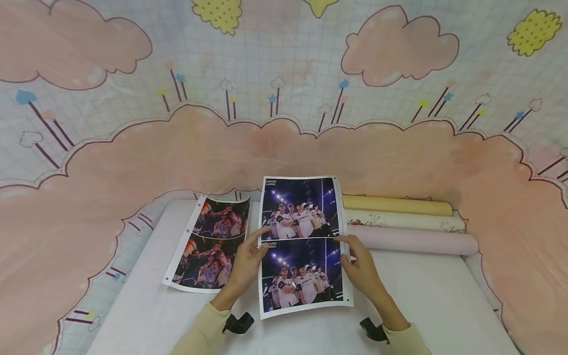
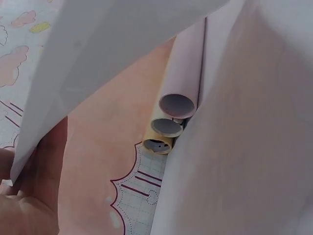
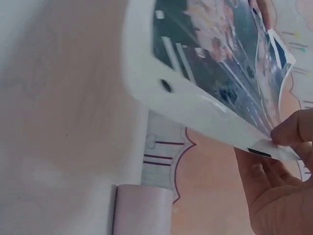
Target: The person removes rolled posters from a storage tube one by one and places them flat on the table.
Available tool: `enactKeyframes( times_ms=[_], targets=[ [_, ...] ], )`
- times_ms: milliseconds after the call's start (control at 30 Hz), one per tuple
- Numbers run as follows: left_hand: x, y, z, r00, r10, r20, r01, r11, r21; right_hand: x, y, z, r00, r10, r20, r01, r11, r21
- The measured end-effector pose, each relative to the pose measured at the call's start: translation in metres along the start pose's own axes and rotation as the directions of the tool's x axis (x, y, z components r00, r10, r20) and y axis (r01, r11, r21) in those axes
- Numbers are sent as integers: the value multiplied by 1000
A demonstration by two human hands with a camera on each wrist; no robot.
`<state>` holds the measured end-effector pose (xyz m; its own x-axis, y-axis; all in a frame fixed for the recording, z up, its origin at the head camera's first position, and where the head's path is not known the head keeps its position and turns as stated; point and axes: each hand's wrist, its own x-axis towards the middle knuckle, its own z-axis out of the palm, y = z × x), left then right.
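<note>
A glossy photo print sheet [image 1: 301, 276], with two like pictures of a group in white shirts one above the other, is held up over the table. My left hand [image 1: 246, 261] pinches its left edge near mid-height, the thumb in front. On the opposite edge, my right hand [image 1: 363, 268] pinches the white border between thumb and fingers. From the left wrist the plain white back of the print sheet [image 2: 98, 54] shows, with the left hand [image 2: 29, 205] at the lower left. The right wrist view has the sheet [image 3: 195, 105] bending toward the right hand [image 3: 283, 181].
Another photo print sheet [image 1: 213, 266] lies at the left on the white table [image 1: 426, 296]. Yellow [image 1: 399, 204], flowered white [image 1: 412, 222] and pink [image 1: 417, 240] rolls lie side by side at the back right. A cloud-patterned cloth [image 1: 284, 153] surrounds the table's back and sides.
</note>
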<state>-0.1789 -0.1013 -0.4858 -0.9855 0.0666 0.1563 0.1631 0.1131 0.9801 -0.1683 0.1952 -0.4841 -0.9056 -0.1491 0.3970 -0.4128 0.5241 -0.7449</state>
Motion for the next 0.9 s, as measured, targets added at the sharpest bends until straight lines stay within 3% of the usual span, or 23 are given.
enactKeyframes(
  times_ms=[167,367,467,600,800,900],
  targets=[
    [-1,1,-8,994,-33,100,34,999,-11,0,-2,-5,998,22,62,-23,1000,5],
    [-2,0,-16,970,-39,241,75,987,-141,-1,-2,-11,983,48,177,-67,993,101],
    [-1,1,-19,956,-24,294,86,976,-201,-2,-2,-13,975,80,205,-108,985,131],
    [0,1,-23,940,29,340,56,970,-237,-2,-3,-15,969,99,227,-147,967,208],
    [0,4,-28,912,53,406,76,952,-295,-1,-2,-17,955,91,281,-206,886,415],
    [-1,6,-29,909,57,412,78,950,-304,-1,-1,-19,948,73,309,-223,846,484]
  ],
)
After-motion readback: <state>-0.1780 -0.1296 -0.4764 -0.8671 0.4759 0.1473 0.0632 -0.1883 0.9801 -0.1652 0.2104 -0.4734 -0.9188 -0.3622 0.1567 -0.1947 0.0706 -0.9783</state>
